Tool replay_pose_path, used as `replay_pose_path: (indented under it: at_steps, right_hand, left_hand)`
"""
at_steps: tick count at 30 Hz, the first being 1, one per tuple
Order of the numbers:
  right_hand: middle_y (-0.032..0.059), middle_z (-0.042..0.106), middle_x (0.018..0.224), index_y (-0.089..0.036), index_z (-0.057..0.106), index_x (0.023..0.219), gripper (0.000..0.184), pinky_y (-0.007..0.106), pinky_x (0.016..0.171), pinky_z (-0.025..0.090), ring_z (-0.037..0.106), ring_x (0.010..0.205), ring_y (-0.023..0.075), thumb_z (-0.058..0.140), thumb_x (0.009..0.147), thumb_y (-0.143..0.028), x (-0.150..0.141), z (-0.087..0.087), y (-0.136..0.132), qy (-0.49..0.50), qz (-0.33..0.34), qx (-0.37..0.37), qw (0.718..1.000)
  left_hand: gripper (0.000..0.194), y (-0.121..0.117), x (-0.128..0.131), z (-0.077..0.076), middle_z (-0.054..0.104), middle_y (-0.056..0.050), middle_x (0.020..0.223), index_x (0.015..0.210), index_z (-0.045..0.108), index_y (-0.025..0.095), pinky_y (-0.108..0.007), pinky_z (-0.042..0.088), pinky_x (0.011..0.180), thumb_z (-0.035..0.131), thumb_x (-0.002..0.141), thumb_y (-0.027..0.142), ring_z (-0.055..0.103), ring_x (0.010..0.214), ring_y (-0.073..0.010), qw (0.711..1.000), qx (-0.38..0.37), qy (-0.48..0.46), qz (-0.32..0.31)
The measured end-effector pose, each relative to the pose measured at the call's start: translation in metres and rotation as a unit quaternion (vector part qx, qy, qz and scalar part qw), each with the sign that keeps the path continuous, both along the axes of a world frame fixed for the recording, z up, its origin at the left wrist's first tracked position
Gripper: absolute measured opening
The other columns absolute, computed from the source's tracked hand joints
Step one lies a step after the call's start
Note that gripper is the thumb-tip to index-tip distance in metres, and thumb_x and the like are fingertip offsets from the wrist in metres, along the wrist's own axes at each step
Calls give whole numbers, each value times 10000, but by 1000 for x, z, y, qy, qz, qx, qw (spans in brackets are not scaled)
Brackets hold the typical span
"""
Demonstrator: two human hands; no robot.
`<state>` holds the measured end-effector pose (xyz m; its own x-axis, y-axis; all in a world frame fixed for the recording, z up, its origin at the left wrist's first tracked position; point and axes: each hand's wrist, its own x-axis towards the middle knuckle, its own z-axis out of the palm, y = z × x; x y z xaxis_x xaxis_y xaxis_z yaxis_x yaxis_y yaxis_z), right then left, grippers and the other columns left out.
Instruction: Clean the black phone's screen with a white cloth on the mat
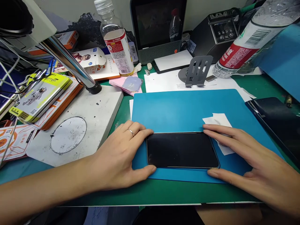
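Note:
A black phone [182, 150] lies flat, screen up, on a blue mat [182, 109]. My left hand [122, 153] grips its left end, fingers along the far edge and thumb on the near edge; a ring is on one finger. My right hand [248, 159] holds the right end the same way, fingers at the far corner and thumb at the near corner. Under the right fingers lies a small white wipe [220, 122] on the mat.
A white stand base [77, 125] with a metal pole [67, 59] sits left, beside stacked boxes [39, 97]. Two bottles [117, 43] [248, 40], a dark screen unit [159, 28], a grey phone holder [198, 70] and white paper stand behind. A black tablet [276, 125] lies right.

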<state>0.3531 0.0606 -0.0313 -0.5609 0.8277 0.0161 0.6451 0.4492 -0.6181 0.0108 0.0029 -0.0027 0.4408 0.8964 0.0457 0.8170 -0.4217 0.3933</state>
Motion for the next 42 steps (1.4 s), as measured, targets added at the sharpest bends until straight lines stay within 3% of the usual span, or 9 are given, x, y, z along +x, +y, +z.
replay_pose_path:
  at_steps: [20, 25, 31, 38, 40, 42]
  right_hand:
    - [-14, 474, 1600, -500, 469, 1511, 696, 152, 416, 571, 555, 1377, 371, 725, 865, -534, -3, 6, 0, -10, 13, 16, 1000]
    - [12, 493, 1584, -476, 483, 1500, 683, 212, 529, 635, 581, 1356, 354, 728, 866, -550, -7, 12, 0, -34, 5, 16, 999]
    - [16, 519, 1568, -448, 511, 1485, 653, 344, 828, 681, 594, 1347, 338, 712, 875, -571, -8, 13, 1, -52, 5, 36, 998]
    - [29, 528, 1563, -425, 530, 1481, 659, 296, 715, 685, 580, 1362, 341, 713, 867, -583, -8, 13, 0, -46, 1, 23, 999]
    - [40, 527, 1565, -412, 529, 1487, 665, 331, 763, 687, 581, 1361, 347, 706, 870, -591, -8, 12, 0, -50, 1, 28, 998]
    - [54, 535, 1560, -395, 531, 1492, 669, 413, 906, 663, 587, 1353, 355, 699, 875, -592, -9, 12, -1, -56, 4, 40, 998]
  left_hand:
    - [633, -2, -3, 0, 577, -124, 1251, 1413, 488, 190, -472, 512, 921, 671, 916, 537, 566, 1086, -290, 1000, -7, 14, -5]
    - [626, -2, -2, -1, 582, -115, 1242, 1413, 488, 196, -468, 511, 908, 671, 919, 534, 569, 1076, -284, 1000, 1, 15, -4]
    - [627, -2, -2, 0, 573, -115, 1264, 1428, 475, 212, -470, 504, 916, 669, 922, 528, 562, 1084, -284, 1000, -12, 23, -1]
    - [606, -3, -3, 0, 580, -115, 1241, 1417, 479, 205, -452, 505, 897, 653, 934, 526, 557, 1086, -286, 1000, 4, 19, -8]
    - [602, -3, -3, 0, 581, -115, 1235, 1418, 483, 210, -451, 508, 895, 651, 935, 528, 558, 1084, -285, 1000, 5, 18, -8]
    - [596, -3, -3, 0, 582, -115, 1235, 1418, 493, 217, -456, 510, 898, 651, 935, 529, 561, 1082, -286, 1000, 4, 18, -8]
